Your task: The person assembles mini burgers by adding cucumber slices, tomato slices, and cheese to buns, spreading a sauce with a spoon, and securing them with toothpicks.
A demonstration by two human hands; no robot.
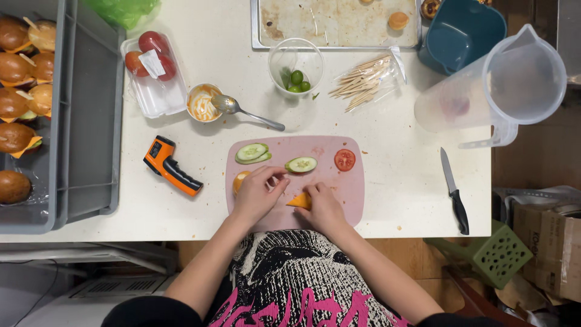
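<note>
White tabletop (387, 200), seen from above. One grey crate (91, 121) at the left edge, cut off by the frame; seven small burgers (18, 66) counted in it, some with toothpicks, more possibly out of view. One metal baking tray (315, 24) at the top, partly cut off, with one small bun (398, 20) on it. One clear plastic pitcher (490, 91) lying at the right; one teal bowl (463, 33) behind it.

One pink cutting board (351, 188) at the near edge. On it: two cucumber slices (252, 151) overlapping at upper left, one more cucumber slice (301, 164) at centre, one tomato slice (345, 160) at upper right.

Left hand (257, 194) lies over a bun half (240, 180), mostly hidden; its fingers are curled, pinched together at the tips, but what they grip cannot be told. Right hand (324, 209) pinches an orange cheese piece (300, 200), a thin wedge, on the board's near centre between both hands.

One clear tray with three tomatoes (151, 54); one orange infrared thermometer (169, 165); one black-handled knife (454, 191) right of the board; one bundle of toothpicks (363, 79) in a clear bag; one clear cup with green olives (296, 77), three made out; one sauce cup (203, 103) with one spoon (242, 109).
</note>
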